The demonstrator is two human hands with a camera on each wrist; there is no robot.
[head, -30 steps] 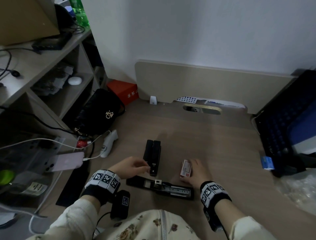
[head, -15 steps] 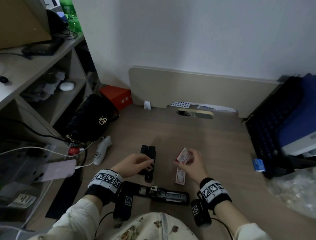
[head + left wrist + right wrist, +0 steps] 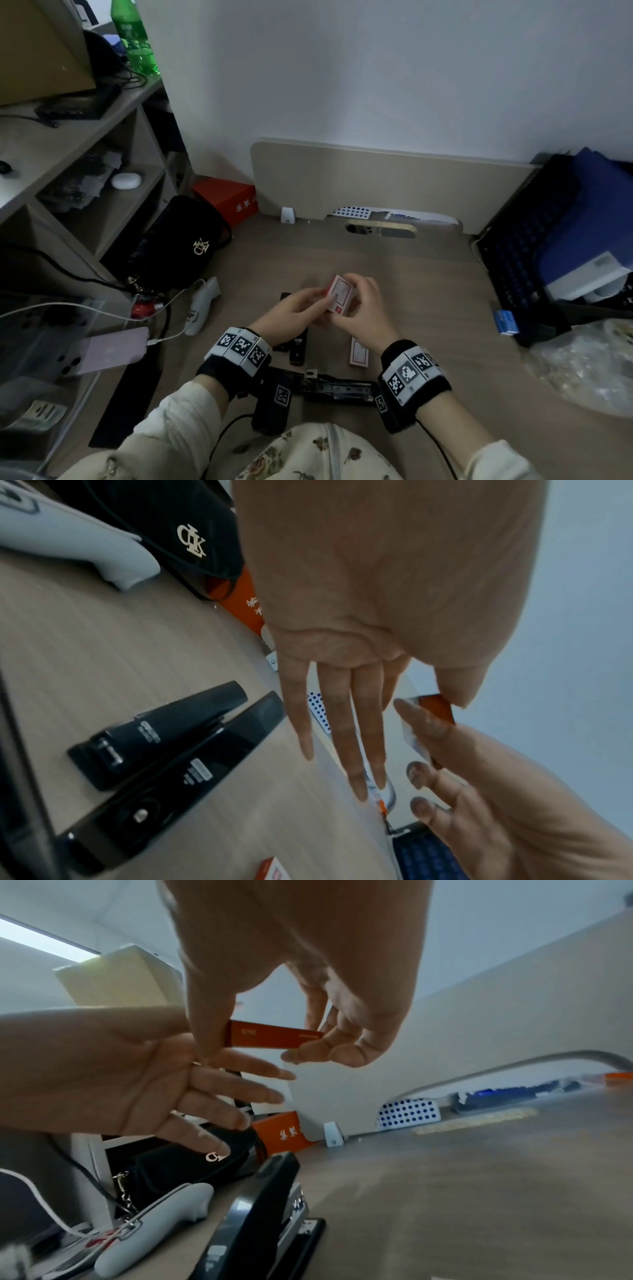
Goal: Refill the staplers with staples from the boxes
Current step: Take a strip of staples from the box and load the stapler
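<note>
A small red and white staple box is held above the desk between both hands. My right hand grips it by its ends between thumb and fingers, as the right wrist view shows on the box. My left hand touches the box's end with its thumb tip, its fingers straight below. A second staple box lies flat on the desk. Two closed black staplers lie side by side under my left hand. An opened stapler lies across the front.
A black handbag, a red carton, a white device and a pink phone on a cable crowd the left, below the shelves. A blue and black crate, a small blue box and a plastic bag sit on the right.
My right hand has lifted the staple box off the desk. My left hand has left the closed stapler and come up to the box. The other box stays on the desk.
</note>
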